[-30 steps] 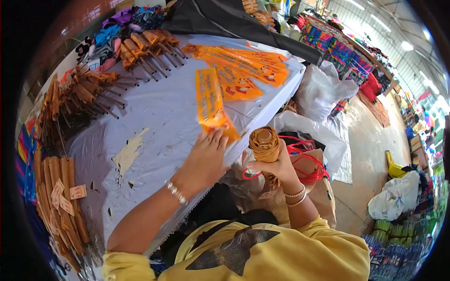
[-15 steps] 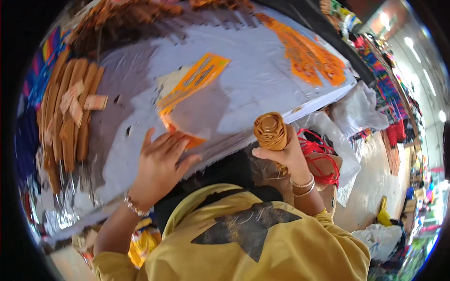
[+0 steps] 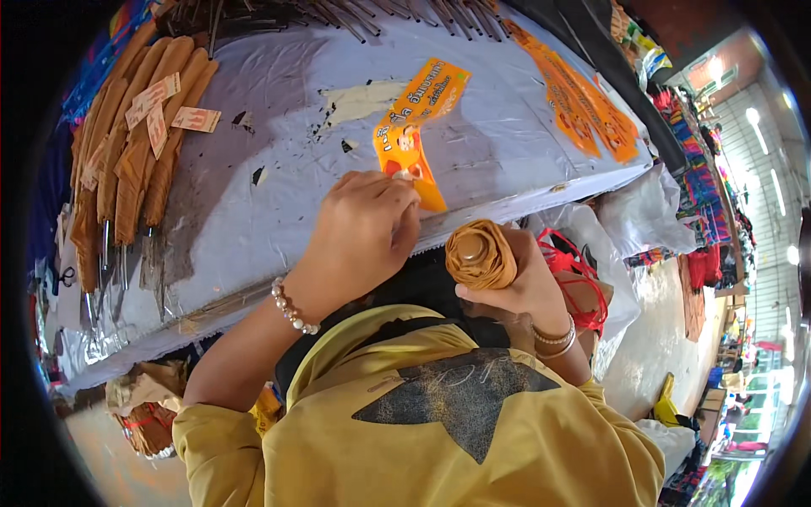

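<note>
Brown roll (image 3: 494, 272) in the right hand (image 3: 536, 275), near the front edge of the table (image 3: 498, 156). Round end turned up, a round knob (image 3: 470, 248) in the middle; long way running down from there, low end hard to see. Orange strip (image 3: 414, 118) on the table, just past the left hand (image 3: 363, 224). Far end pointing away from the body and a bit right, near end bent back toward the front edge.

On the table, a shiny pale cover, torn in spots. At the left, a brown pile (image 3: 139, 160), long and thin, and paper tags (image 3: 196, 119) on top. Along the far edge, dark sticks (image 3: 467, 19). Far right, more orange strips (image 3: 574, 97). Past the table, red cord (image 3: 601, 313), a clear bag (image 3: 650, 211), a shiny floor (image 3: 663, 291), and bright lights (image 3: 754, 118).

Left arm reaching out and right, back of the hand up, fingers bent. Tips at the strip's low part; hard to tell if pinching or just pressing. Right arm bent, hand wrapped around the roll, thumb along the near side.
</note>
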Tool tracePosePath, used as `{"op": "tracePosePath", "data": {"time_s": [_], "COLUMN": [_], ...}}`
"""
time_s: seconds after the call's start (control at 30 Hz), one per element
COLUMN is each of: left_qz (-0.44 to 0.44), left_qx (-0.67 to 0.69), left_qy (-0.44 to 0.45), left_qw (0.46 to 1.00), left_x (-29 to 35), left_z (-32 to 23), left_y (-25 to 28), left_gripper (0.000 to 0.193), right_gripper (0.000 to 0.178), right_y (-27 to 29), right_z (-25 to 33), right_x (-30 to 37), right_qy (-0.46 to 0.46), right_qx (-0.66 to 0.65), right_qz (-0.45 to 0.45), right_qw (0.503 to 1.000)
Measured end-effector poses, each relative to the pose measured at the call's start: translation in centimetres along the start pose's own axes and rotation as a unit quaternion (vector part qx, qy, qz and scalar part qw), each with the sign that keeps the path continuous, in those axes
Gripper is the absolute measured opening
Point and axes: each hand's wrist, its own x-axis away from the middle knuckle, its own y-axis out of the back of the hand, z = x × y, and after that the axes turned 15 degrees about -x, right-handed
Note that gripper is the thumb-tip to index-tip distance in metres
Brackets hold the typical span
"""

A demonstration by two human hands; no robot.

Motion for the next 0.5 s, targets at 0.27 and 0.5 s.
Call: {"op": "tracePosePath", "data": {"time_s": [0.27,0.5], "left_qz": [-0.043,-0.004], "left_qx": [-0.039,0.036], "left_qy": [-0.041,0.011], "left_qw": [0.997,0.999], "left_x": [-1.2,-2.7], "left_z": [-1.2,-1.8], "left_y": [-3.9,-5.0], "left_gripper": [0.012,0.015], "right_gripper": [0.055,0.059], "right_y": [-0.3,0.1], "right_z": [0.5,0.5], "right_x": [0.4,0.5], "right_qy": [0.009,0.053], "right_qx": [-0.013,-0.042], "right_qz": [0.042,-0.051], "right_qw": [0.999,0.996]}}
